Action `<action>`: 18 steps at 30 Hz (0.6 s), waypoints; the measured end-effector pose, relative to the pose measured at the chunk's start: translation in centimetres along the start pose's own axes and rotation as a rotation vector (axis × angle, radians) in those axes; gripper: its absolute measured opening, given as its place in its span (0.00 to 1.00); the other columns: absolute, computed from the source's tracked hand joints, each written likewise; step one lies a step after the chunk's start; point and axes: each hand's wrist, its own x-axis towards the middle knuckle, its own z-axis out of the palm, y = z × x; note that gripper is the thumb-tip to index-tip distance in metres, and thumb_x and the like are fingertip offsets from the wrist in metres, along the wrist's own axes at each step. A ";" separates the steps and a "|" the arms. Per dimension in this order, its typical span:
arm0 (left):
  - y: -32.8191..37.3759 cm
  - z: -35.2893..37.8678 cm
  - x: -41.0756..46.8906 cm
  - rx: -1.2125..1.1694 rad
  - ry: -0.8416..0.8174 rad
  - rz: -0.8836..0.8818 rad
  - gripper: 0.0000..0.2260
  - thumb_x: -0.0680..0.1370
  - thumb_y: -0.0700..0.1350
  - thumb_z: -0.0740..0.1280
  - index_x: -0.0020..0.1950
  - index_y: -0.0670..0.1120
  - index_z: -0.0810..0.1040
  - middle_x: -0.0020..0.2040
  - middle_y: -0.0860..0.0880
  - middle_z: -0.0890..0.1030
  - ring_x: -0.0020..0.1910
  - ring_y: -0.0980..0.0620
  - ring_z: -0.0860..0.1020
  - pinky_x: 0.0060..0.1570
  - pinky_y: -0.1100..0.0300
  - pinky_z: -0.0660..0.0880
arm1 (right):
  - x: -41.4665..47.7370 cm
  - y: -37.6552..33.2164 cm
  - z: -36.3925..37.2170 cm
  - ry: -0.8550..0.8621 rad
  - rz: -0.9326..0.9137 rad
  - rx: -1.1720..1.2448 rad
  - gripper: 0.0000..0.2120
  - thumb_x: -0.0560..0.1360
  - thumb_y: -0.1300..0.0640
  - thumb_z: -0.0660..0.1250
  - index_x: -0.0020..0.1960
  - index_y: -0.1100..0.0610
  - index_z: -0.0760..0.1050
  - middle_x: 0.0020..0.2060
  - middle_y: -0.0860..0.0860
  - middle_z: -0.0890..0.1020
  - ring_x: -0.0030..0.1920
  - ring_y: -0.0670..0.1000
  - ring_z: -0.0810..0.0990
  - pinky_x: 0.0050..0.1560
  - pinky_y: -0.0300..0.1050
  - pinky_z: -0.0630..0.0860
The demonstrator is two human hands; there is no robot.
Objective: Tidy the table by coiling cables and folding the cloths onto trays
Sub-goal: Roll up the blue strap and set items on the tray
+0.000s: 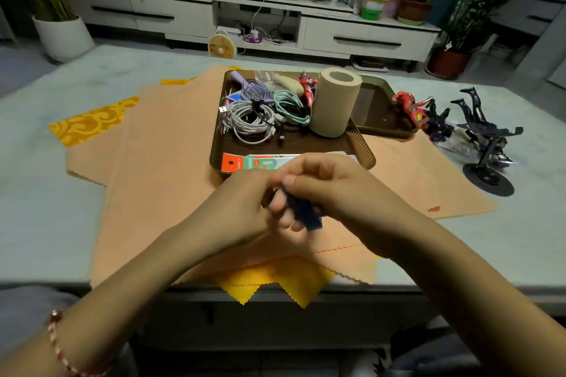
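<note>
My left hand [245, 202] and my right hand [333, 184] meet over the near part of the table, both closed on a small dark blue object [304, 213] that is blurred and partly hidden by my fingers. Behind them stands a dark tray [216, 144] with a coiled white cable [249, 121], a coiled green cable [289, 107], a hairbrush [255, 90] and a beige paper roll [335, 101]. Peach cloths [159, 162] lie spread flat under the tray. Yellow cloths [92, 124] stick out beneath them at the left and at the near table edge.
A second dark tray [382, 128] sits behind the roll at the right. Toy figures [410, 105] and a dark figure on a round stand [487, 144] lie on the right of the table. A flat packet [260, 162] lies at the first tray's near side.
</note>
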 end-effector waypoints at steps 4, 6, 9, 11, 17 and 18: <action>-0.4 -0.2 0.2 -0.106 0.207 0.042 0.10 0.73 0.41 0.70 0.53 0.42 0.80 0.49 0.46 0.81 0.51 0.48 0.79 0.50 0.53 0.74 | -1.5 -1.6 -1.4 -0.053 -0.165 -0.292 0.13 0.77 0.58 0.61 0.61 0.51 0.71 0.46 0.53 0.84 0.45 0.50 0.83 0.47 0.41 0.79; 0.0 -0.2 0.3 -0.216 0.333 0.043 0.09 0.73 0.42 0.71 0.52 0.45 0.79 0.49 0.50 0.81 0.50 0.55 0.78 0.49 0.64 0.74 | -1.7 -1.7 -2.8 0.245 -0.235 -0.145 0.11 0.78 0.58 0.60 0.58 0.49 0.71 0.38 0.54 0.84 0.33 0.52 0.83 0.34 0.43 0.80; 0.9 0.2 0.4 -0.374 0.419 0.073 0.09 0.72 0.47 0.70 0.51 0.55 0.77 0.48 0.58 0.80 0.49 0.63 0.78 0.47 0.73 0.72 | -1.3 -0.4 -4.0 0.421 -0.247 -0.262 0.11 0.76 0.62 0.64 0.55 0.48 0.73 0.42 0.53 0.83 0.38 0.48 0.81 0.36 0.42 0.79; 1.4 0.7 0.3 -0.429 0.451 0.099 0.10 0.72 0.48 0.68 0.51 0.57 0.75 0.48 0.60 0.80 0.49 0.65 0.78 0.49 0.73 0.72 | -1.0 0.7 -4.0 0.209 -0.100 -0.236 0.15 0.72 0.55 0.66 0.59 0.49 0.74 0.51 0.50 0.82 0.49 0.46 0.81 0.46 0.41 0.79; 1.4 1.2 0.2 -0.517 0.538 0.157 0.12 0.73 0.43 0.69 0.54 0.55 0.76 0.49 0.62 0.81 0.51 0.63 0.79 0.49 0.72 0.73 | 0.0 2.1 -2.8 0.065 -0.030 0.235 0.17 0.72 0.54 0.64 0.58 0.59 0.76 0.42 0.50 0.83 0.45 0.48 0.82 0.44 0.39 0.78; 1.2 1.1 0.2 -0.519 0.543 0.155 0.12 0.73 0.43 0.69 0.54 0.55 0.76 0.49 0.61 0.81 0.51 0.63 0.79 0.50 0.72 0.73 | 0.2 2.1 -2.6 0.087 -0.036 0.280 0.17 0.71 0.54 0.64 0.57 0.59 0.77 0.41 0.49 0.83 0.43 0.46 0.81 0.43 0.37 0.78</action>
